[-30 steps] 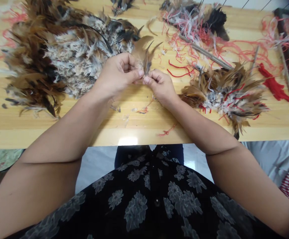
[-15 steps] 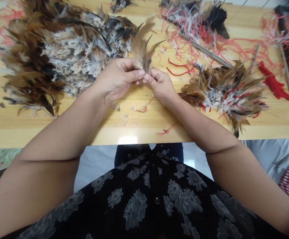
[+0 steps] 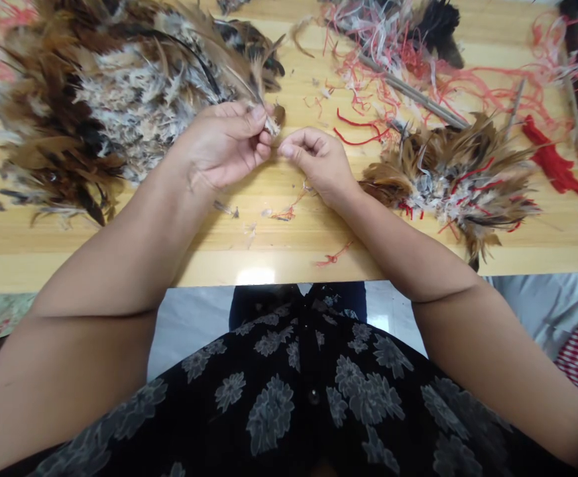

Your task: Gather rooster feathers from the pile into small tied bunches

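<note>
Left hand (image 3: 227, 144): palm partly turned up, thumb and fingers pressed narrow on a small feather bunch (image 3: 272, 126), its pale base toward the right hand and a brown plume rising beyond the fingertips. Bunch positioned above the table (image 3: 209, 262), just right of the large feather heap as seen.

Right hand (image 3: 321, 162): thumb and forefinger pinched narrow, near the bunch but apart from it; whether a fine strand lies between them cannot be told.

Large feather heap (image 3: 134, 99): brown and black plumes around a pale, fluffy middle; on the left of the table.

Feather cluster (image 3: 448, 169): brown, with pale bases and short red strands; right of the right hand.

Red yarn bundle (image 3: 557, 158): lying beside the cluster, at its right.

Loose red strands (image 3: 363, 129): two, between the right hand and the stick.

Stick (image 3: 418, 96): slanting, partly under pink and white strands (image 3: 383, 40).

Thread scraps (image 3: 336, 255): pinkish red, near the table's front edge.
</note>
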`<state>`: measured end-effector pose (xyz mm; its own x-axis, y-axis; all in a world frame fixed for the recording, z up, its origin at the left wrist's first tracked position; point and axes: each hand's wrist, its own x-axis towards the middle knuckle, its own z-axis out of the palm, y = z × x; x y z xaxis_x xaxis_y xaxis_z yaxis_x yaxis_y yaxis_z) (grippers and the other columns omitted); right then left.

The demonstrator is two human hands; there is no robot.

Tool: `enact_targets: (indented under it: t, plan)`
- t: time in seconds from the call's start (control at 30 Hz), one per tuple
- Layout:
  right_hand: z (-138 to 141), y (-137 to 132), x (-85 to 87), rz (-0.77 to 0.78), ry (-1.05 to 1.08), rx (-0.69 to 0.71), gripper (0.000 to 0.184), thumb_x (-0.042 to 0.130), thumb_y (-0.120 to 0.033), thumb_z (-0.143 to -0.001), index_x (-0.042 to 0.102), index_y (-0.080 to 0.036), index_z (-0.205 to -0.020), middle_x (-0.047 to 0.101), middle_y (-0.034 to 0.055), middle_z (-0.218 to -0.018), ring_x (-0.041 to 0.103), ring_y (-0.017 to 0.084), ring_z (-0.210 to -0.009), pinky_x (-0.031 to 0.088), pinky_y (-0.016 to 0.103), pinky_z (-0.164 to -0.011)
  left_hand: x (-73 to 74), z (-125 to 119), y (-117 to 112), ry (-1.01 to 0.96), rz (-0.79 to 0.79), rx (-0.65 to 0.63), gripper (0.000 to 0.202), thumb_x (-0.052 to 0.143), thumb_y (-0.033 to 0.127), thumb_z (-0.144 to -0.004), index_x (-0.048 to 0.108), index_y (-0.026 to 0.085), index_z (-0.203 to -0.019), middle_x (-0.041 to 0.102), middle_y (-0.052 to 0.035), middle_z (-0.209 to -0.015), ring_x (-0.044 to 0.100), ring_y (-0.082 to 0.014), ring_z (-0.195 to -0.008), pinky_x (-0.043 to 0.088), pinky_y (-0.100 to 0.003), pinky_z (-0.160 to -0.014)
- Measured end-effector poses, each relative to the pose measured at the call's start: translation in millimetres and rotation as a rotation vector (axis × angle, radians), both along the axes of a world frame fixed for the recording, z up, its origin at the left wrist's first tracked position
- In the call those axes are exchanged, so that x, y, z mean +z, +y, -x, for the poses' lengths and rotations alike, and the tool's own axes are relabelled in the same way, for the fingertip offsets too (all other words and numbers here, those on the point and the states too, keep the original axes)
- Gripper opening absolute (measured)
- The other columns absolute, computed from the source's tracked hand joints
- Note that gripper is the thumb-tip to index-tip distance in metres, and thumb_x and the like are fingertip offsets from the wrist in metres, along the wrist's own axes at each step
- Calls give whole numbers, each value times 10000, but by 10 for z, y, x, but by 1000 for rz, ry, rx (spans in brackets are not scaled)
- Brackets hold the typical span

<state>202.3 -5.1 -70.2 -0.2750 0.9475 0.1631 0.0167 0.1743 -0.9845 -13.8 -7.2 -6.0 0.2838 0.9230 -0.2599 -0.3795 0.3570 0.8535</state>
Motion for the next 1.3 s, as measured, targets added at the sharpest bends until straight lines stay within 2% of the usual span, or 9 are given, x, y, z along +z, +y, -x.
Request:
enact_targets:
  t: [0.17, 0.3, 0.47, 0.67, 0.83, 0.93, 1.07, 1.13, 1.3]
  plan:
    - [26, 3, -5, -3, 24, 0, 608, 994, -785, -1000, 735, -236, -975, 835, -3, -1003, 789, 176, -1056, 708, 393, -1132, 7, -125, -65, -16, 14, -11, 399, 873, 96, -1205, 821, 216, -828, 801, -50, -839, 764, -143, -733, 639, -167, -696]
    - [46, -11, 13, -14, 15, -15, 605, 985, -784, -1009, 712, -249, -938, 847, 13, -1014, 806, 198, -1086, 706, 411, -1144, 63, -217, -138, -9, 17, -7, 477, 851, 65, -1211, 824, 195, -753, 758, -48, -786, 698, -106, -644, 629, -124, -654]
    - [59, -48, 60, -15, -37, -60, 530, 1000, -670, -1040, 695, -258, -905, 829, 10, -1005, 781, 202, -1085, 690, 399, -1159, 54, -200, -141, -5, 30, -13, 438, 907, 46, -1172, 821, 185, -766, 761, -41, -813, 727, -106, -658, 638, -131, -670]
    - [68, -56, 54, -41, -59, -75, 493, 1022, -603, -1032, 690, -268, -890, 803, 7, -990, 754, 214, -1085, 679, 409, -1162, -105, -183, -154, -22, -53, 3, 385, 1084, 102, -1052, 820, 217, -797, 792, -47, -830, 825, -173, -792, 655, -170, -717]
    - [50, -48, 34, -87, -90, -64, 478, 994, -546, -1063, 663, -255, -876, 767, 1, -985, 741, 204, -1077, 652, 398, -1158, -126, -203, -156, -13, -55, 9, 385, 1046, 101, -1073, 819, 210, -781, 799, -50, -819, 786, -147, -751, 641, -159, -703]
    - [43, -65, 34, -106, -114, -70, 485, 969, -575, -1081, 664, -253, -886, 761, 6, -996, 735, 209, -1097, 648, 397, -1158, -97, -210, -159, 9, -31, -13, 416, 984, 60, -1093, 793, 199, -751, 801, -56, -819, 766, -142, -719, 638, -170, -693]
    - [52, -82, 37, -99, -107, -75, 533, 976, -650, -1062, 662, -259, -880, 765, 12, -998, 738, 213, -1098, 649, 394, -1161, -96, -192, -151, 1, -70, 12, 391, 1025, 73, -1059, 815, 207, -757, 811, -59, -829, 760, -148, -735, 631, -214, -715]
    - [50, -73, 42, -86, -85, -53, 556, 970, -696, -1055, 669, -261, -884, 777, 15, -1000, 747, 209, -1096, 654, 384, -1161, -92, -158, -130, 20, -94, -21, 350, 1040, 68, -1026, 847, 219, -776, 830, -56, -842, 753, -157, -756, 633, -250, -736]
    - [7, -5, 49, -64, -50, 13, 600, 842, -821, -1109, 710, -250, -979, 804, 16, -1031, 786, 195, -1141, 672, 384, -1176, -50, -66, -61, 44, -165, -52, 331, 1088, 103, -990, 860, 259, -807, 806, -9, -822, 709, -155, -790, 614, -264, -776]
